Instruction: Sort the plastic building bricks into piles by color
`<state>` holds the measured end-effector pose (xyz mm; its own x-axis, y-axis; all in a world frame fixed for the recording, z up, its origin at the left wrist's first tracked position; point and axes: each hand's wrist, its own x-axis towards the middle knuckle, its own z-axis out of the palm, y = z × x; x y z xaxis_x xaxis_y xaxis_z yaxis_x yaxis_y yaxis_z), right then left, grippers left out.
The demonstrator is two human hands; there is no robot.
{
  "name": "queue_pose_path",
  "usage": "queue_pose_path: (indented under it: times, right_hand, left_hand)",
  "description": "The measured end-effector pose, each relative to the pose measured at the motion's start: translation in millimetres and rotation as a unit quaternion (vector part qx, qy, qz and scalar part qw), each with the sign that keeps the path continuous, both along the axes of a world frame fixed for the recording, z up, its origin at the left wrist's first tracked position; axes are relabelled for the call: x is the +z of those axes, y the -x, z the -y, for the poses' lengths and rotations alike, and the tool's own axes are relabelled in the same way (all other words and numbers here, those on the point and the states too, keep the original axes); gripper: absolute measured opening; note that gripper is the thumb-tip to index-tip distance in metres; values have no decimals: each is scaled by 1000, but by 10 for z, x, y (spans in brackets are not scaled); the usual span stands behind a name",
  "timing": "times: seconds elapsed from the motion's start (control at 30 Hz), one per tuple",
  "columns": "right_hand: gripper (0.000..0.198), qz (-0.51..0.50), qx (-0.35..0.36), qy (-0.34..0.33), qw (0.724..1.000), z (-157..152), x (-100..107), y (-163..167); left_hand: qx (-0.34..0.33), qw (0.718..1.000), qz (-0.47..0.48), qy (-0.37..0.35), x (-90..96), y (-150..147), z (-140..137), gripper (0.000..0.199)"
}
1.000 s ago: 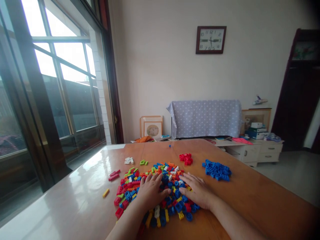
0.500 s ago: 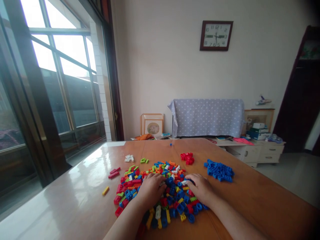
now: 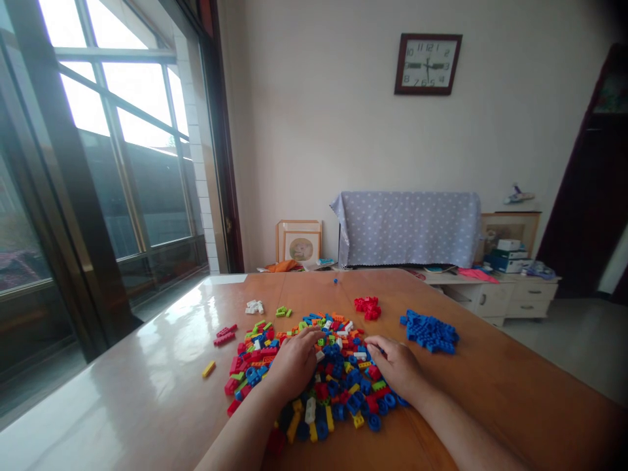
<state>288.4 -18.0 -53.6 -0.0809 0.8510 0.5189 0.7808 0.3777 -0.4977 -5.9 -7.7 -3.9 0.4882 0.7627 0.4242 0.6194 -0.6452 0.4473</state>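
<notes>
A heap of mixed plastic building bricks (image 3: 338, 383) in red, blue, yellow, green, orange and white lies on the table in front of me. My left hand (image 3: 296, 361) reaches over the heap's middle with fingers stretched forward and thumb apart. By its fingertips is a lime-green brick (image 3: 321, 341), with a white brick (image 3: 320, 356) just below; no firm grip on either shows. At the heap's right edge is my right hand (image 3: 396, 365). Its fingers are bent and the thumb lies close to the index finger; whatever is between them is hidden.
Around the heap on the brown table (image 3: 490, 392) are separate groups: blue bricks (image 3: 430, 332), red bricks (image 3: 367, 307), white bricks (image 3: 254, 307), green bricks (image 3: 283, 312) and pinkish-red bricks (image 3: 226, 335). A single yellow brick (image 3: 209, 369) lies left. One small blue piece (image 3: 335, 281) sits far back.
My left hand's fingertips have shifted slightly forward, and a lime-green brick now shows beside them. My right hand has drawn slightly right, its thumb closer to the index finger, uncovering bricks.
</notes>
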Motion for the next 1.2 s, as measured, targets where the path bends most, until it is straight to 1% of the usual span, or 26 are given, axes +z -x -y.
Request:
queue_pose_path:
  times: [0.1, 0.17, 0.3, 0.4, 0.5, 0.63, 0.73, 0.83, 0.97, 1.07, 1.2]
  right_hand:
    - [32, 3, -15, -11, 1000, -1, 0, -22]
    - [32, 2, -20, -18, 1000, 1, -1, -42]
    - [30, -3, -27, -30, 999, 10, 19, -69]
    - [30, -6, -32, -26, 999, -11, 69, -87]
    - [31, 8, -42, 15, 999, -69, 170, -113]
    - [26, 83, -75, 126, 986, -175, 360, -119]
    - [24, 116, -93, 160, 976, -270, 445, -56]
    - [28, 133, -118, 171, 969, -379, 422, 49]
    - [30, 142, -150, 176, 962, -495, 296, 149]
    - [31, 143, -152, 166, 964, -521, 229, 158]
    - [33, 150, -134, 151, 968, -502, 208, 142]
  left_hand:
    - [6, 1000, 1, 15, 9, 19, -8, 66]
    - [20, 1000, 5, 22, 1, 36, -21, 70]
    - [42, 999, 12, 22, -23, 83, -51, 69]
    - [57, 998, 9, 14, -33, 118, -74, 64]
    - [76, 997, 10, 5, -43, 137, -101, 55]
    - [79, 997, 3, 1, -54, 138, -115, 49]
    - [80, 997, -7, -1, -46, 134, -102, 45]
    - [80, 997, -12, -1, -26, 136, -84, 44]
    - [85, 996, -26, 2, 15, 137, -62, 41]
    - [90, 995, -34, 9, 50, 128, -39, 39]
    - [84, 996, -37, 9, 71, 106, -12, 36]
